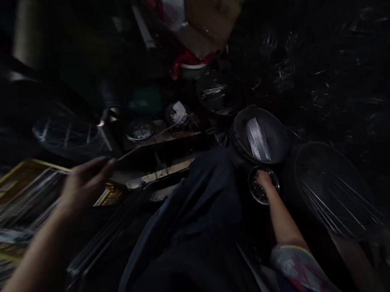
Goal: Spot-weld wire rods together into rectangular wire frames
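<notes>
My left hand [86, 181] is closed around one end of a thin metal rod [130, 153], which points away to the right over a low bench. It hovers by a yellow plastic crate [24, 166] holding long thin rods. On the other side, my right hand [263, 178] reaches down into a small round metal bowl [278, 185]. Its fingers look bunched together among dark small pieces, too dim to name. Just beyond that bowl, a bundle of silvery strips [258, 139] lies in a larger dark basin [277, 133].
Long thin rods lie across a wide round container [331, 162] on the right. A shallow dish [140, 130] of small shiny pieces sits on the bench [162, 138]. A cardboard box [216, 16] stands at the back. Dark cloth [206, 199] covers my lap.
</notes>
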{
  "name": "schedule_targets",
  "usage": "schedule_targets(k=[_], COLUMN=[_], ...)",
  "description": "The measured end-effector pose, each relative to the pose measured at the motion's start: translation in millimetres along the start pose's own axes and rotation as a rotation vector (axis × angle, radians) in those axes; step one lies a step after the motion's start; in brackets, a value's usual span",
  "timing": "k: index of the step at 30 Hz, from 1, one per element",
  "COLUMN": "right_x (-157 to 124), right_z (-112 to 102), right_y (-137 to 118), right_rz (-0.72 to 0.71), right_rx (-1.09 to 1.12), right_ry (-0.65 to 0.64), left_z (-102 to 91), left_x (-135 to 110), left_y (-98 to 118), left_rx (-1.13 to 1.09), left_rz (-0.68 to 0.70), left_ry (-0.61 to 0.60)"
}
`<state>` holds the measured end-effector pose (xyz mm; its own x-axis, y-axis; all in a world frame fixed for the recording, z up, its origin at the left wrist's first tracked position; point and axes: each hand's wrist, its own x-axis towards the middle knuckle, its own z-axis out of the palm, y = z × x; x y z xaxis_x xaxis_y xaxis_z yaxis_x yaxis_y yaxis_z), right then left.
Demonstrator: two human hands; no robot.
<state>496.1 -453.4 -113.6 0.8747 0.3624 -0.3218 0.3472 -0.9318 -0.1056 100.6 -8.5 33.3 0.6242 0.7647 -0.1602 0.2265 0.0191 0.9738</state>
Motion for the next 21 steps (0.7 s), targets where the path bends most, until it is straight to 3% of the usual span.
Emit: schedule_targets(k=[1, 3, 6, 10, 12, 14, 17, 19, 21], right_x=[-2, -11, -30, -43, -40, -37, -38, -43, -48], right_z=[-3, -7, -11, -24, -35, -44, -50, -49, -50], right_y=[2, 7, 13, 5, -14, -45, -99, -123, -133], right_rz=[-0.007, -0.016, -0.019, -0.031, -0.065, -0.107, -0.17, -0.211, -0.278], right_rx=[0.0, -0.001, -0.005, -0.011, 0.081, 0.311, 0.691, 0.756, 0.667], right_ry=[0.012, 0.029, 0.031, 0.056, 0.08, 0.06, -0.096, -0.197, -0.229], left_z=[3.9, 16.3, 30.3, 25.3, 17.9, 10.6, 0.0, -8.9, -20.0], left_x=[6, 16, 26, 30, 31, 31, 28, 24, 18], left_y=[-2, -4, -2, 6, 8, 7, 2, -4, -10], left_rx=[0.163, 0.3, 0.306, 0.335, 0.399, 0.479, 0.533, 0.535, 0.532], left_rz=[0.075, 0.12, 0.159, 0.279, 0.33, 0.369, 0.393, 0.364, 0.327], left_ry=[0.101, 0.102, 0.028, 0.042, 0.061, 0.078, 0.101, 0.118, 0.136])
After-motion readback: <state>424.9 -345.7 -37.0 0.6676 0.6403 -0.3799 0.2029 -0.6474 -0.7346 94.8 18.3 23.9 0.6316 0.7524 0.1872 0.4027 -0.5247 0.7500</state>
